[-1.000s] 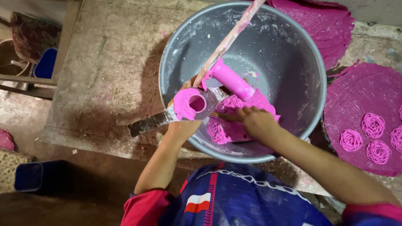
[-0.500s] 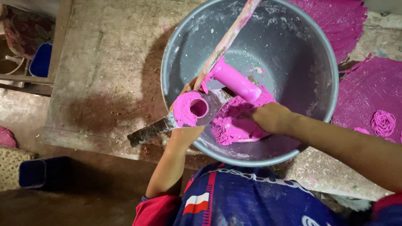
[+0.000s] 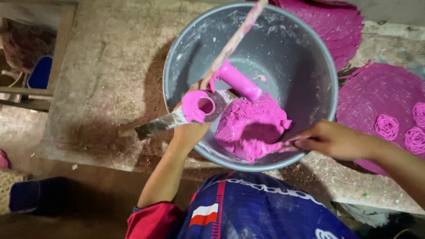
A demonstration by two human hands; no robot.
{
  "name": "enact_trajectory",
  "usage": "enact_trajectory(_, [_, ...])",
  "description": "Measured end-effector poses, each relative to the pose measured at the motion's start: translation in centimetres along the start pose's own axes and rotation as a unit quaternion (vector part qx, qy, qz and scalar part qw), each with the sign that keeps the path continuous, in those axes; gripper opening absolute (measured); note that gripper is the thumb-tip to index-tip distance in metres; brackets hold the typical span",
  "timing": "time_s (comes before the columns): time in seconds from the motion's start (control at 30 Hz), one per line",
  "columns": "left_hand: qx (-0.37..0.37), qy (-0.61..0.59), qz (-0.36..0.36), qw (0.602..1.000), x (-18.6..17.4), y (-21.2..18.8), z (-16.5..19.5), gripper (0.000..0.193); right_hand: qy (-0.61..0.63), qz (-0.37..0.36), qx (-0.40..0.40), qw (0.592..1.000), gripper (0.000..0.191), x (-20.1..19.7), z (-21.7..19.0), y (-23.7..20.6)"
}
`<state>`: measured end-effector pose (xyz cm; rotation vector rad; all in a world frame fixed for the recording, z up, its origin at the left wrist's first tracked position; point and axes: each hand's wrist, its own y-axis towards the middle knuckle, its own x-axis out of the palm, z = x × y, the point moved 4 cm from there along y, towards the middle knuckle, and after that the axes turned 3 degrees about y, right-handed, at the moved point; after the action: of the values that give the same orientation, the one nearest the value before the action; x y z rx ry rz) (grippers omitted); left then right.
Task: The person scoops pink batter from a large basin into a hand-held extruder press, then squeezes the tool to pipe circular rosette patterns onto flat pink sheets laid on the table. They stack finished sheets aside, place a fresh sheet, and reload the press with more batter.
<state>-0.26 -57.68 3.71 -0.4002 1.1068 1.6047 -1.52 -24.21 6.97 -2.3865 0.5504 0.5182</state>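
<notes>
A grey bucket on a concrete slab holds a lump of bright pink dough. My left hand grips a pink-coated tube press over the bucket's near-left rim, and the press's metal handle sticks out to the left. A pink plunger and a long stick lean inside the bucket behind it. My right hand is at the bucket's right rim with its fingers drawn together against the edge of the dough. Whether they pinch any dough is unclear.
Round pink woven mats lie to the right and behind the bucket. The right mat carries small coiled pink noodle nests. A blue container sits at the far left and a dark blue box lies on the floor.
My right hand has pulled out of the dough lump and moved right to the bucket's rim. The left hand still holds the press in the same spot.
</notes>
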Motion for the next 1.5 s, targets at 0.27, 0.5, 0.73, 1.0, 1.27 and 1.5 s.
enact_trajectory(0.27, [0.059,-0.041,-0.123,0.99,0.6,-0.5,6.2,0.064,-0.118,0.103,0.125,0.98,0.033,-4.4,-5.6,-1.0])
enact_trajectory(0.5, [0.068,-0.052,-0.149,0.985,2.0,0.2,7.0,0.062,-0.535,0.264,-0.202,0.777,0.037,1.7,-13.2,-1.4])
enact_trajectory(0.73, [0.012,-0.014,0.01,1.0,-0.2,3.3,4.6,0.059,-0.104,0.455,-0.038,0.883,0.034,-1.3,-8.9,-3.0])
enact_trajectory(1.0, [0.106,0.027,0.087,0.99,-1.7,6.1,5.9,0.086,0.257,0.322,-0.107,0.905,0.048,6.1,-2.8,3.1])
enact_trajectory(1.27, [-0.004,0.032,0.026,0.999,0.4,6.5,6.5,0.099,0.395,0.339,-0.114,0.847,0.047,4.0,-0.2,6.2])
enact_trajectory(1.5, [0.076,0.078,0.059,0.992,0.2,6.3,3.3,0.093,0.188,0.327,-0.094,0.921,0.041,2.7,-0.4,3.3])
